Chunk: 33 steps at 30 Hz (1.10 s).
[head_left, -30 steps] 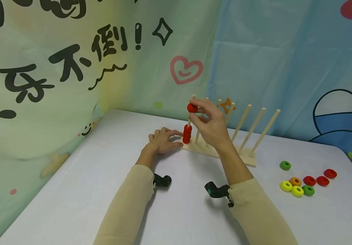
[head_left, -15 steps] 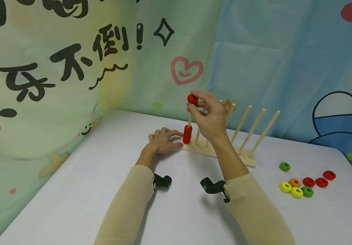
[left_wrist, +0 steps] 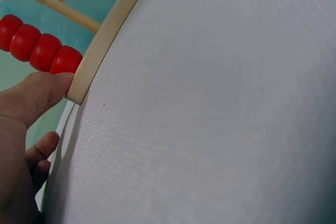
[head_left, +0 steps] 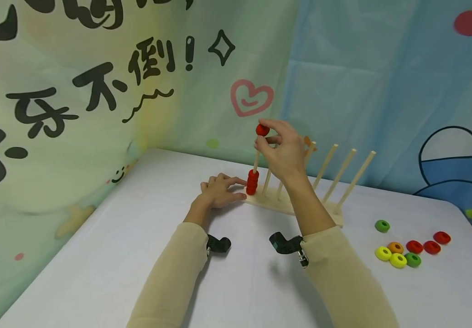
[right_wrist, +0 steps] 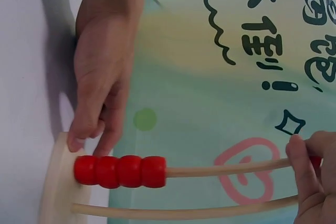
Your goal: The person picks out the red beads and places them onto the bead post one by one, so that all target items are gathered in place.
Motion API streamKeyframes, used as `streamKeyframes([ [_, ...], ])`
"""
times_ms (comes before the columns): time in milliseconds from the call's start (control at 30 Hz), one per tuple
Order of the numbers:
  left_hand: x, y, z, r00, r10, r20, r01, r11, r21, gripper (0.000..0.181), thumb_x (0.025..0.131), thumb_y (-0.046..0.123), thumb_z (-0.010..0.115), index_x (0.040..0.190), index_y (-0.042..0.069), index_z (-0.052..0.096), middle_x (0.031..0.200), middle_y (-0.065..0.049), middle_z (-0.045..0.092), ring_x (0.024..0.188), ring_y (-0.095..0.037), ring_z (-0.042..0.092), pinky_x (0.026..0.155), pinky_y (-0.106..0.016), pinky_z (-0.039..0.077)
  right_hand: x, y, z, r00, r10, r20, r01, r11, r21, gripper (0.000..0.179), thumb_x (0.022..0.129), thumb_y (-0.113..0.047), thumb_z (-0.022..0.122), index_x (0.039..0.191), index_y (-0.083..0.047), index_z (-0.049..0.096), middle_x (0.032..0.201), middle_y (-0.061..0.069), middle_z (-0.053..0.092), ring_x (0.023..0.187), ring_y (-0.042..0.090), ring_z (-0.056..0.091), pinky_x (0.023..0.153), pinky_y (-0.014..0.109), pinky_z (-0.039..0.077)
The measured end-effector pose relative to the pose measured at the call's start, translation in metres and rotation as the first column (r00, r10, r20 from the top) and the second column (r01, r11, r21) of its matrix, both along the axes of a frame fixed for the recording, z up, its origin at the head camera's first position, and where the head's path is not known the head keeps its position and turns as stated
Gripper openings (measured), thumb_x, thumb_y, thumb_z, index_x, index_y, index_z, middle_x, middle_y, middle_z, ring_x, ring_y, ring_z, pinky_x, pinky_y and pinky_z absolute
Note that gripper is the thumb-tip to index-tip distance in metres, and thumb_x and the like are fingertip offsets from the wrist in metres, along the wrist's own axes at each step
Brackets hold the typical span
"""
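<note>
In the head view, my right hand [head_left: 283, 148] pinches a red bead [head_left: 262, 130] between thumb and fingers at the top of the leftmost peg [head_left: 256, 161]. Lower on that peg sits a stack of several red beads [head_left: 251, 182], resting on the base of a wooden peg rack [head_left: 270, 201]. My left hand [head_left: 220, 191] holds the rack's left end, thumb in front and forefinger behind. The left wrist view shows its thumb [left_wrist: 44, 90] against the base beside the lowest bead. In the right wrist view, the pinched bead [right_wrist: 315, 161] is mostly hidden by the fingers.
Several bare pegs [head_left: 356, 175] rise from the rack to the right, partly behind my right hand. Loose beads lie on the white table [head_left: 244, 282] at right: red [head_left: 432, 247], green [head_left: 382, 226], yellow [head_left: 398, 260] and orange [head_left: 395, 247]. A printed cloth [head_left: 342, 82] hangs behind.
My right hand has moved up along the leftmost peg with the red bead, from below its tip to the tip. The left hand stays at the rack's end. The head view has shifted slightly.
</note>
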<state>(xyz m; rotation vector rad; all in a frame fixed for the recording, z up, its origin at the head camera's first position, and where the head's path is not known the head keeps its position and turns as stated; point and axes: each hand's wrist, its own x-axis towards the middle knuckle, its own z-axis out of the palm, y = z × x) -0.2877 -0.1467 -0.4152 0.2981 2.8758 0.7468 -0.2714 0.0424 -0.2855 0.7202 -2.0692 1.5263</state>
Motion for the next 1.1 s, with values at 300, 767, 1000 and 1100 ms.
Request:
streamKeyframes([
  [300,0.000,0.002,0.002,1.000,-0.009,-0.006,0.009,1.000,-0.003,0.051,0.094,0.059,0.060,0.142,0.044,0.057,0.150,-0.007,0.045,0.133,-0.036,0.038,0.100,-0.055,0.027,0.003,0.003,0.013,0.984,-0.093,0.154,0.067,0.984,0.167,0.039,0.097,-0.010,0.066,0.136,-0.011,0.067,0.131,0.007,0.060,0.077,0.019,0.075,0.066,0.025,0.059],
  [767,-0.001,0.004,0.001,1.000,0.005,0.011,-0.005,1.000,-0.013,0.050,0.094,0.059,0.060,0.142,0.044,0.057,0.150,-0.007,0.045,0.135,-0.036,0.037,0.101,-0.055,0.027,0.013,0.010,0.000,1.000,0.000,-0.004,0.001,0.986,0.165,0.033,0.095,-0.005,0.066,0.128,-0.007,0.069,0.130,0.009,0.060,0.073,0.023,0.075,0.060,0.028,0.059],
  [1000,-0.001,0.003,0.000,1.000,0.014,0.007,-0.014,1.000,-0.017,0.051,0.093,0.060,0.060,0.142,0.046,0.057,0.150,-0.006,0.044,0.135,-0.035,0.037,0.100,-0.055,0.027,0.021,0.024,-0.012,0.993,0.066,-0.101,-0.050,0.986,0.161,0.033,0.093,0.002,0.067,0.125,-0.006,0.070,0.129,0.007,0.060,0.077,0.023,0.073,0.057,0.025,0.057],
  [1100,-0.001,0.004,-0.001,1.000,0.014,0.002,-0.014,1.000,-0.015,0.051,0.093,0.060,0.060,0.142,0.046,0.057,0.150,-0.006,0.044,0.134,-0.035,0.038,0.101,-0.055,0.027,0.025,0.035,-0.016,0.988,0.120,-0.098,-0.102,0.981,0.165,0.034,0.093,0.004,0.068,0.126,-0.004,0.069,0.133,0.009,0.058,0.081,0.022,0.070,0.059,0.026,0.059],
])
